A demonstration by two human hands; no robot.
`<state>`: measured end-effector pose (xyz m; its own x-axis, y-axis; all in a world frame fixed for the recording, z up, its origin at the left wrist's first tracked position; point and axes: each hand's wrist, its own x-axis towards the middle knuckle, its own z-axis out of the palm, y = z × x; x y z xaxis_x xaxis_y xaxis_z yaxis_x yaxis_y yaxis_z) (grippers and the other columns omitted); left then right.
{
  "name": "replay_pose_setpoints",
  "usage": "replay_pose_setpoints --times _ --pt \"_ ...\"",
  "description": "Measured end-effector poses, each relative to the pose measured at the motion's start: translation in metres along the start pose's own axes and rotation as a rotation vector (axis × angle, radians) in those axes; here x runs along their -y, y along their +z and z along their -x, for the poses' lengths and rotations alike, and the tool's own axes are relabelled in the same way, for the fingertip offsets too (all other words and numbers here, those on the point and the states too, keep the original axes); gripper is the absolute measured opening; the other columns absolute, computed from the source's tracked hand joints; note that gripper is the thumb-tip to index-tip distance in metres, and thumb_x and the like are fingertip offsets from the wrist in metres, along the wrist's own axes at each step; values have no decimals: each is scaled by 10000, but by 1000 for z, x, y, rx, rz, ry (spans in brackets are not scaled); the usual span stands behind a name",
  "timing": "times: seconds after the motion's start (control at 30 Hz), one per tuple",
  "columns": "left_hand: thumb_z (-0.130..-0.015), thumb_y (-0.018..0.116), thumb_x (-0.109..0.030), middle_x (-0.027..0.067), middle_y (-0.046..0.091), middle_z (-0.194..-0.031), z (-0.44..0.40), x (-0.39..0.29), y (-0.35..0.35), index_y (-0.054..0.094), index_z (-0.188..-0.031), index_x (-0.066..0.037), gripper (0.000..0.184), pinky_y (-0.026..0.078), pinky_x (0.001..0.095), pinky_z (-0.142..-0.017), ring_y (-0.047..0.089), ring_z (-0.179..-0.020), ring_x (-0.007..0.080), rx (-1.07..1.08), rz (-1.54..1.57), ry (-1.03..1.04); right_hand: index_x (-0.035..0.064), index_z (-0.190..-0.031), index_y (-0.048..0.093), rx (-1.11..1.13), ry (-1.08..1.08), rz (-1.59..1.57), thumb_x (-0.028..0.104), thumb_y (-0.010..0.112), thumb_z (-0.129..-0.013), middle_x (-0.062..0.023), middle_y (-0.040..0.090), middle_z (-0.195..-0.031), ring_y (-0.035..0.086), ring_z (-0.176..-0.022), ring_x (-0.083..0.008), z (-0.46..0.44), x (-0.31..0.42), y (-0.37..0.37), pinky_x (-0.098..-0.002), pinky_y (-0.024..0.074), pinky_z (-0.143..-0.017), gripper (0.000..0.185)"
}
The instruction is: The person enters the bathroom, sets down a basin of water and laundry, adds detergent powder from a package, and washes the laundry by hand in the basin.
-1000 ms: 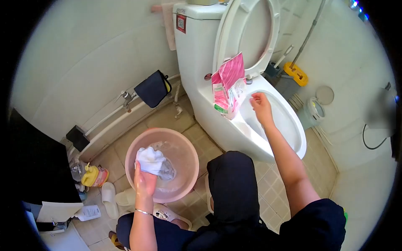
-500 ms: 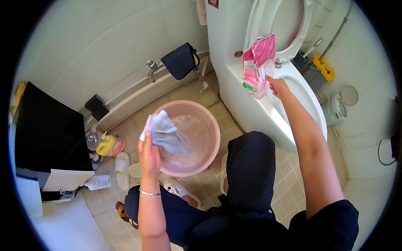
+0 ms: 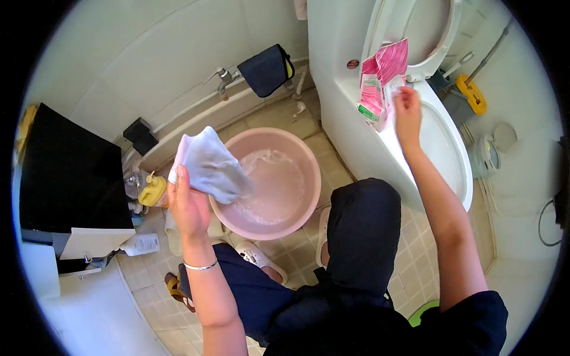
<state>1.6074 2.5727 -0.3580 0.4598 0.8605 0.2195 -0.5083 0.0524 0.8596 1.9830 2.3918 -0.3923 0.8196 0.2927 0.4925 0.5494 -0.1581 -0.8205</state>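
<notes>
My left hand grips a wet, pale blue-white cloth by its edge. The cloth hangs over the left rim of a pink basin, which holds cloudy, sudsy water. My right hand is closed, its fingers bunched together beside the pink-and-white plastic packet. That packet stands upright on the toilet's white rim, near the raised seat. Whatever the right fingers hold, if anything, is too small or blurred to make out.
The toilet stands at right with its seat up. A tap and dark cloth pouch are on the wall pipe. Bottles, including a yellow one, stand left near a black-topped cabinet.
My left hand has raised the cloth and drawn it leftward from the basin's water, spreading it wider. My right hand has shifted slightly up along the packet's side. The view has moved a little.
</notes>
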Motion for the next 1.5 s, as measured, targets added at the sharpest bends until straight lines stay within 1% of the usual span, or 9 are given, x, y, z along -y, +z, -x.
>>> replay_pose_setpoints --times 0.1,0.2,0.27,0.33,0.43,0.83,1.13,1.27,1.5 --pt "-941 416 -205 119 515 -1208 -5 -3 3 429 -1244 31 384 371 371 -950 488 -1117 211 -7 -9 -65 38 -1110 514 761 -6 134 195 568 -813 -114 607 -981 597 -824 -241 58 44 28 -340 462 -733 340" --pt "-937 428 -198 116 521 -1203 -10 -7 11 438 -1244 30 383 376 355 -948 495 -1110 204 15 -19 -77 -32 -1065 548 863 -74 524 263 607 -770 -213 609 -950 613 -833 -320 119 -24 87 -377 474 -786 421" --pt "-934 434 -197 117 520 -1205 -8 -14 20 439 -1241 32 383 375 349 -949 497 -1106 200 47 -26 -146 -83 -1062 531 1123 235 580 206 622 -734 -220 618 -904 625 -781 -324 141 -40 106 -402 498 -723 447" --pt "-934 433 -203 117 519 -1207 -7 -19 22 438 -1241 35 388 370 350 -954 498 -1103 199 51 -32 -140 -58 -1018 557 1090 837 -17 133 601 -715 -164 621 -854 623 -711 -279 176 -65 111 -388 514 -611 360" --pt "-936 426 -208 116 521 -1204 -8 -31 31 437 -1241 39 392 365 348 -958 499 -1100 198 111 -5 -127 1 -1004 562 1000 1107 -206 90 571 -718 -101 594 -781 593 -632 -204 200 -65 106 -331 491 -508 299" --pt "-920 462 -203 98 583 -1108 4 -89 103 499 -1173 34 349 411 298 -901 555 -1007 158 320 -85 -288 67 -1065 495 895 960 -446 44 528 -730 -56 544 -763 551 -586 -159 163 55 1 -274 449 -450 338" --pt "-908 473 -168 110 608 -1016 -1 -169 245 541 -1070 44 276 462 303 -827 587 -910 172 693 61 -243 105 -1208 445 781 964 -474 36 544 -723 -80 563 -1050 578 -923 -197 60 152 -151 -370 507 -785 500" --pt "-908 466 -221 116 612 -1042 6 -162 324 534 -1108 36 333 432 365 -904 583 -967 220 856 121 -273 49 -1170 454 544 898 -496 -27 531 -684 -133 561 -1050 606 -905 -253 35 168 -234 -387 537 -765 498" --pt "-905 475 -216 107 593 -1041 25 -80 433 527 -1100 14 305 431 349 -876 566 -948 206 1042 292 -438 118 -1167 463 301 817 -258 22 518 -703 -44 552 -994 564 -872 -152 1 138 -349 -317 518 -701 477"
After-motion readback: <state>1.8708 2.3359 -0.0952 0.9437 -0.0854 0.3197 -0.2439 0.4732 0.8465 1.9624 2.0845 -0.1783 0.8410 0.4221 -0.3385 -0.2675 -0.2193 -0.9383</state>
